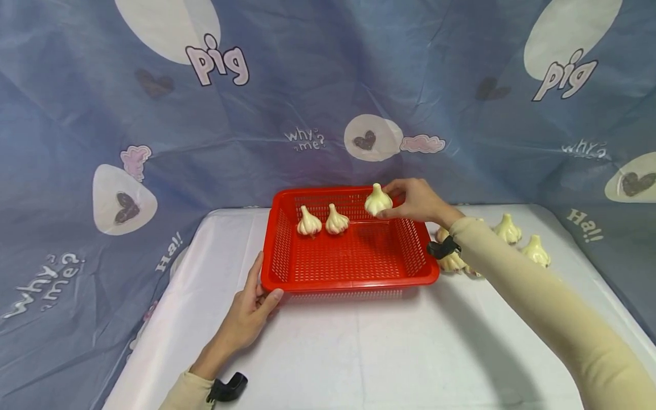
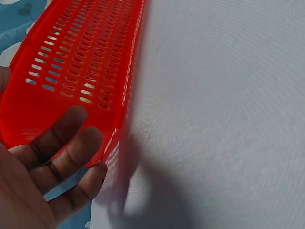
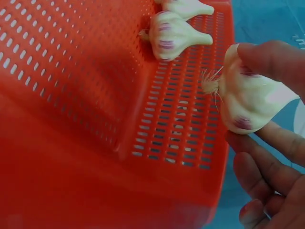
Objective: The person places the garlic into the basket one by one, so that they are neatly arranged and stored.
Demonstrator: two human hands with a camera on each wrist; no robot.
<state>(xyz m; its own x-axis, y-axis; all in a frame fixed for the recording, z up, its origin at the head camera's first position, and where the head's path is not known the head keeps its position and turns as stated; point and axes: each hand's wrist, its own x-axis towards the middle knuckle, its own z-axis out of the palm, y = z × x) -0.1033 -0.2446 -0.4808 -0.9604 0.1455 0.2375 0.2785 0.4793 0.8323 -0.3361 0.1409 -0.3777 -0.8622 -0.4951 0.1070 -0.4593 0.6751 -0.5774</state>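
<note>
Blue printed fabric [image 1: 328,68] hangs behind a table covered in white cloth [image 1: 328,347]. On the table stands a rectangular red plastic basket with slotted walls [image 1: 353,283]. A beige sleeve [image 1: 548,307] crosses the right side. The left hand [image 1: 248,316] grips the basket's near left corner, thumb on the rim. The right hand [image 1: 410,200] pinches a cream, purple-streaked garlic bulb [image 1: 378,200] above the basket's far right part, stem up. Two similar bulbs [image 1: 310,223] sit inside, far left; further pale bulbs [image 1: 507,229] lie on the cloth right of the basket, some partly hidden by the sleeve.
</note>
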